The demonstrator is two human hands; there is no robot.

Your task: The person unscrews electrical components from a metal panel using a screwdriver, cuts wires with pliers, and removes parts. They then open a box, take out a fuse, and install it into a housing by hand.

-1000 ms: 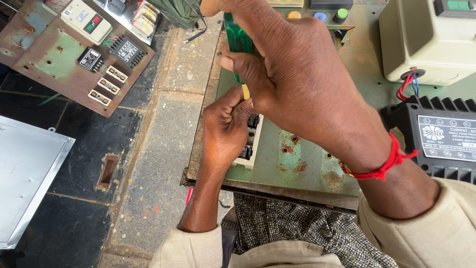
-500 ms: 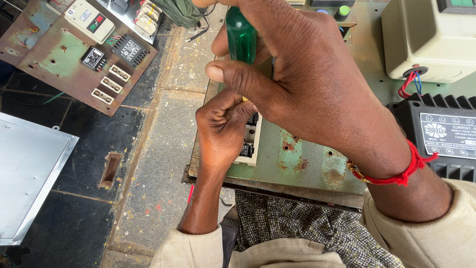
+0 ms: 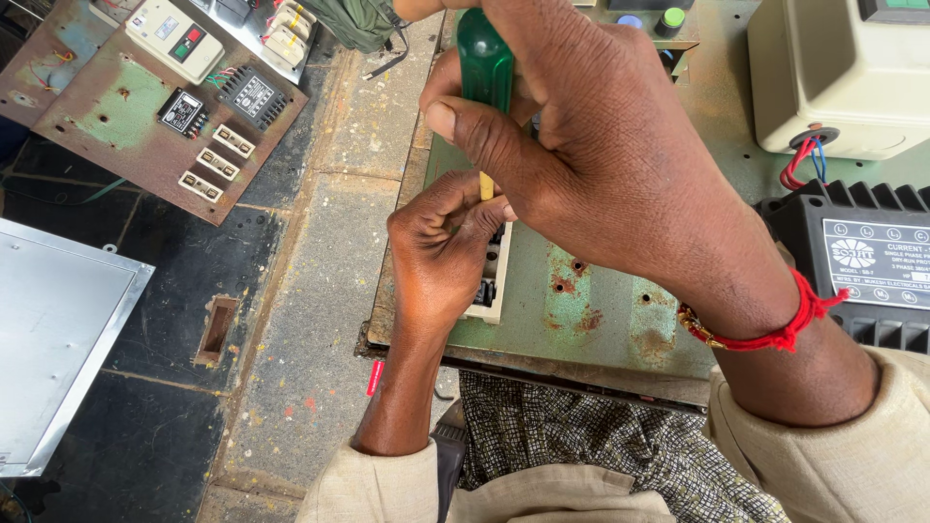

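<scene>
The right hand (image 3: 601, 165) was closed around a green-handled screwdriver (image 3: 484, 68), held upright with its tip pointing down. Directly below, the left hand (image 3: 441, 257) was curled over a small cream terminal block (image 3: 494, 291), which sat near the left edge of the rusted green metal panel (image 3: 601, 320).

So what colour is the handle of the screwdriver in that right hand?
Translucent green. The screwdriver handle shows clearly in the head view, gripped by the right hand.
</scene>
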